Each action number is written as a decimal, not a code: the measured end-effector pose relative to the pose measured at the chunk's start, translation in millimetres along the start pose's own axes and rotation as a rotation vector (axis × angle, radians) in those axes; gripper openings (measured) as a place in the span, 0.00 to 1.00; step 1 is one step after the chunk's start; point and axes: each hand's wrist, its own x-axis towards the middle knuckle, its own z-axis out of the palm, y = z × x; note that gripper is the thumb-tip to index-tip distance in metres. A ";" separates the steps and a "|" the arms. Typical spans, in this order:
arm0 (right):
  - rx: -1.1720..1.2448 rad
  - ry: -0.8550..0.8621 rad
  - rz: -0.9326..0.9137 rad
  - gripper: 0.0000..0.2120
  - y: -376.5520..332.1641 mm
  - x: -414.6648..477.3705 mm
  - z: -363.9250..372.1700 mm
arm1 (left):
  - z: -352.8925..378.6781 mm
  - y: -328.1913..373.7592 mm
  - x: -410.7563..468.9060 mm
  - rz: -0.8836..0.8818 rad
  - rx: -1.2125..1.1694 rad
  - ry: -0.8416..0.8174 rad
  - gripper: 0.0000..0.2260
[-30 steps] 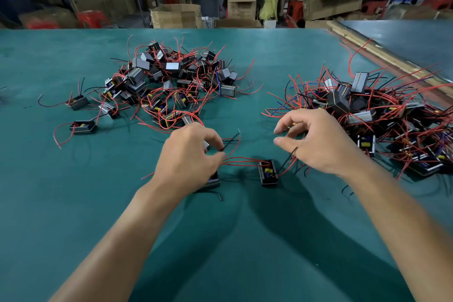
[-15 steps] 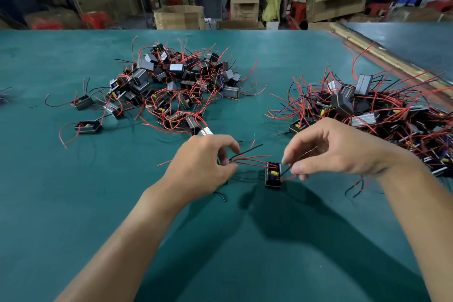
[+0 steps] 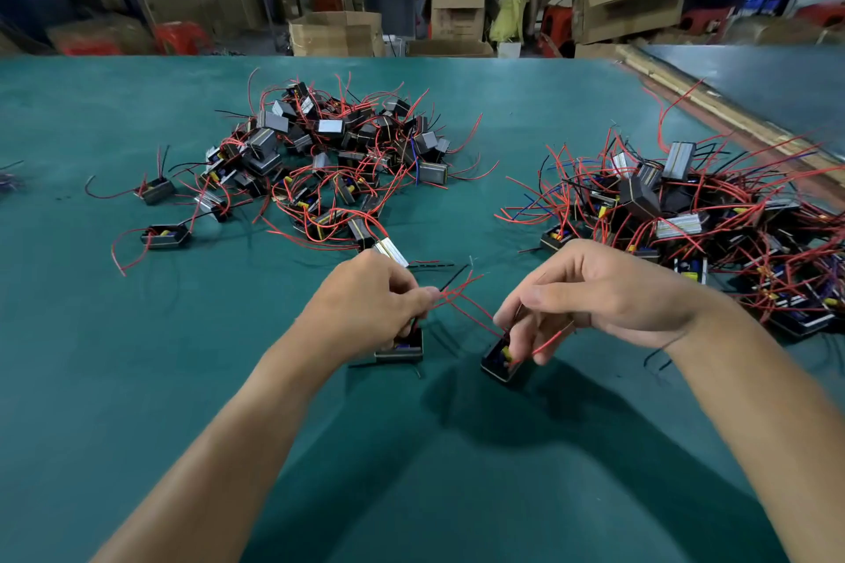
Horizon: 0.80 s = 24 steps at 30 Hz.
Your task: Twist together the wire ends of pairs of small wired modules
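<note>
- Head view: the left hand [image 3: 370,302] clamped red wires [image 3: 450,295] between thumb and curled fingers. Its module [image 3: 402,347] sat beneath on the green table [image 3: 137,379], probably to keep the leads taut.
- The right hand [image 3: 594,293] pinched the leads of a second module [image 3: 500,362], tilted just beside the first, likely to bring the ends together.
- I counted two modules being worked and two heaps, the left heap [image 3: 338,160] and the right heap [image 3: 686,215].

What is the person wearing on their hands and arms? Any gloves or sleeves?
Nothing at all. The left hand and right hand are bare, with no gloves, rings or bracelets showing. The left forearm and right forearm are bare too: no sleeves, no watch and no straps, right up to the edge of the picture.
</note>
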 end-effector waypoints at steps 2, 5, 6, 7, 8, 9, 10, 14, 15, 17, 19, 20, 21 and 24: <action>0.003 -0.019 0.037 0.13 0.4 1.5 0.8 | -1.3 -0.8 -0.2 -0.054 0.027 -0.021 0.19; -0.031 0.011 0.026 0.13 0.4 3.3 1.9 | -5.2 -0.9 -2.3 -0.105 0.091 -0.008 0.18; -0.040 0.035 0.017 0.13 0.3 4.1 2.4 | -6.0 -0.4 -2.7 -0.107 0.114 0.004 0.17; -0.043 0.051 0.011 0.13 0.2 4.7 2.8 | -6.2 0.3 -2.9 -0.105 0.131 0.018 0.15; -0.039 0.052 0.010 0.13 0.3 5.2 3.6 | -5.8 1.0 -2.7 -0.099 0.137 0.033 0.14; -0.029 0.040 0.017 0.13 0.4 5.6 4.5 | -5.5 1.2 -2.6 -0.091 0.134 0.051 0.12; -0.016 0.026 0.028 0.13 0.2 6.0 5.7 | -5.2 1.3 -2.3 -0.083 0.124 0.064 0.12; 0.069 0.012 0.045 0.13 -0.6 7.1 7.7 | -6.2 1.6 -1.3 -0.060 -0.063 0.022 0.09; 0.102 -0.005 0.037 0.13 -0.9 6.9 7.7 | -6.6 1.5 -1.3 -0.062 -0.108 0.013 0.08; 0.159 -0.049 0.016 0.14 -1.1 5.5 7.1 | -6.4 1.2 -0.7 -0.062 -0.150 0.010 0.07; 0.173 -0.070 -0.011 0.13 -1.3 4.3 7.0 | -5.6 2.6 -0.3 -0.061 -0.168 0.012 0.07; 0.163 -0.068 -0.029 0.12 -0.9 4.2 7.1 | -5.3 3.4 -0.3 -0.059 -0.174 0.011 0.07; 0.152 -0.064 -0.044 0.11 -0.1 4.5 7.3 | -5.2 4.1 -0.3 -0.058 -0.186 0.010 0.07; 0.119 -0.072 -0.049 0.10 2.0 5.8 9.5 | -5.4 5.9 -1.2 -0.063 -0.253 0.001 0.04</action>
